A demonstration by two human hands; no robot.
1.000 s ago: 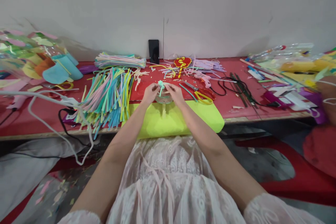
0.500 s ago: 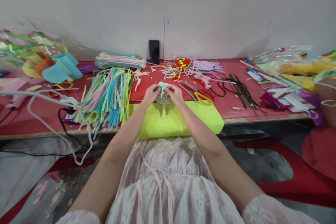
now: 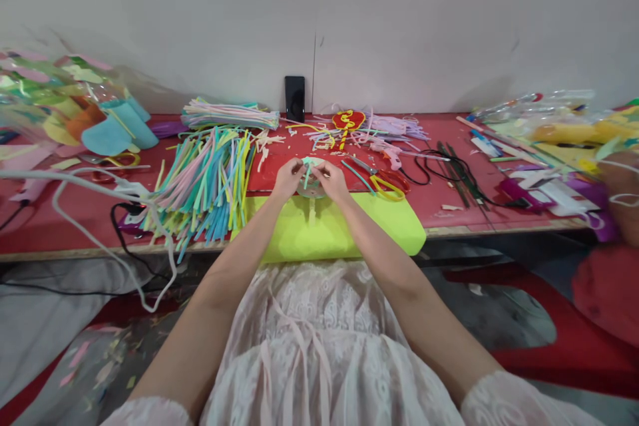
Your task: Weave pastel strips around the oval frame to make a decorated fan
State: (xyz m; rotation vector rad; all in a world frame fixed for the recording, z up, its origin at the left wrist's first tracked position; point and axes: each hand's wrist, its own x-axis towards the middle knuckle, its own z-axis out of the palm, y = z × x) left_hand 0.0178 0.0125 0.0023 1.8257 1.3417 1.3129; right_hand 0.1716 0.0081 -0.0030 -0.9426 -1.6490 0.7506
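My left hand [image 3: 289, 177] and my right hand [image 3: 331, 180] meet at the middle of the table, fingertips pinched close together. Between them is a mint-green pipe cleaner [image 3: 307, 176], a short length of it pointing down; its upper part is bunched at the fingers. Just below the fingertips sits a round, shiny disc [image 3: 310, 192], partly covered by the hands. A pale strip [image 3: 312, 212] runs from it over a bright yellow-green sheet [image 3: 339, 239] under my wrists.
Left lies a heap of pastel pipe cleaners [image 3: 200, 180]. Right are scissors [image 3: 383, 185], a pink glue gun [image 3: 392, 158] and a black cable [image 3: 424, 170]. A red and yellow piece [image 3: 348, 121] lies behind. A phone [image 3: 295, 98] leans on the white partition [image 3: 200, 33].
My hands stay almost in place, still pinching the mint-green pipe cleaner. Its bunched upper part looks slightly shifted between the fingertips. The whole view has moved a little.
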